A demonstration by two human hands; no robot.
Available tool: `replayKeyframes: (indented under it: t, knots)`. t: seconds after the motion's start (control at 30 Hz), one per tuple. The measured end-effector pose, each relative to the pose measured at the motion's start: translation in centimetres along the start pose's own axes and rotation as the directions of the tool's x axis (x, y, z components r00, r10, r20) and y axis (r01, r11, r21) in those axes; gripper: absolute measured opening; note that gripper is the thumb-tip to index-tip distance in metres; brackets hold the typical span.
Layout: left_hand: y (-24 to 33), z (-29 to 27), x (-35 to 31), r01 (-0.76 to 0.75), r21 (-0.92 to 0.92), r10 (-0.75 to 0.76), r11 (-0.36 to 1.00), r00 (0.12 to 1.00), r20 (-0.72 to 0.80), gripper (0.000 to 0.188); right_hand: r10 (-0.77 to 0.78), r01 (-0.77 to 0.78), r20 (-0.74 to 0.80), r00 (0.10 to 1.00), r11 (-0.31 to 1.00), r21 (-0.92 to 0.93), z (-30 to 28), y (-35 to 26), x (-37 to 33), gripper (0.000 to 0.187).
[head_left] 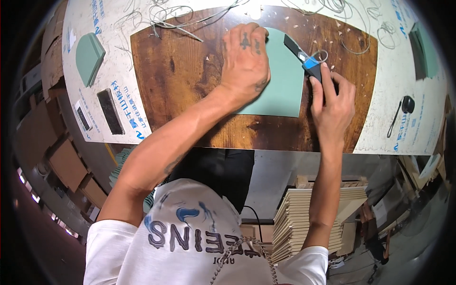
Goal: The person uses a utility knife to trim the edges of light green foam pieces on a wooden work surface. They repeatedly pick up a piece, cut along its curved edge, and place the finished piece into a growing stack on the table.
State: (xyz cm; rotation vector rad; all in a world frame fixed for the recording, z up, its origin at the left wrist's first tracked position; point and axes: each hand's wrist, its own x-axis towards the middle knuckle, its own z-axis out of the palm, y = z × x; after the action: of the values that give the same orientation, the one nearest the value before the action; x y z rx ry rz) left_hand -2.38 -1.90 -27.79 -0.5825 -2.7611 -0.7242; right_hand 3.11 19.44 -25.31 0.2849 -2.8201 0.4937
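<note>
A pale green panel [285,88] with a rounded far end and a straight near edge lies on the brown wood-grain board [175,61]. My left hand [244,59] presses on its left side, fingers together and bent over the far left edge. In my right hand [332,97] is a blue and black utility knife [311,64], closed between thumb and fingers. The knife's dark blade reaches along the panel's right curved edge. A thin curled strip [322,56] loops beside the knife. Part of the panel is hidden under my left hand.
Stacked green panels [89,57] lie at the far left, with more green panels [422,52] at the far right. A black phone [110,111] rests on the left. Thin trimmings [175,21] tangle along the back. A black corded item [407,104] sits right. Stacked boards [304,223] stand below the table.
</note>
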Motion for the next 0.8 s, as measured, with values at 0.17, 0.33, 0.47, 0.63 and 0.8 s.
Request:
replayKeyframes:
  t: [0.17, 0.33, 0.47, 0.63, 0.8]
  knots:
    - [-2.1, 1.0, 1.3, -0.284, -0.314, 0.308, 0.906, 0.951, 0.027, 0.044, -0.016, 0.009, 0.125, 0.992, 0.999, 0.052, -3.3, 1.7, -3.1, 0.04]
    - [2.2, -1.0, -0.3, 0.295, 0.009, -0.295, 0.955, 0.955, 0.034, 0.052, 0.059, -0.067, 0.133, 0.989, 0.996, 0.058, -4.3, 0.3, -7.1, 0.042]
    - [3.5, -0.9, -2.2, 0.432, 0.06, -0.434, 0.9, 0.901, 0.017, 0.054, 0.054, -0.058, 0.104, 0.993, 0.998, 0.038, -3.6, 0.6, -5.2, 0.039]
    - [3.1, -0.8, -2.4, 0.398, 0.089, -0.401, 0.913, 0.916, 0.027, 0.053, -0.027, 0.019, 0.098, 0.995, 0.996, 0.087, -3.0, 2.4, -3.6, 0.037]
    - [3.0, -0.9, -2.2, 0.366, 0.098, -0.37, 0.926, 0.929, 0.028, 0.053, -0.118, 0.106, 0.078, 0.99, 0.983, 0.151, -1.6, 3.0, 0.9, 0.039]
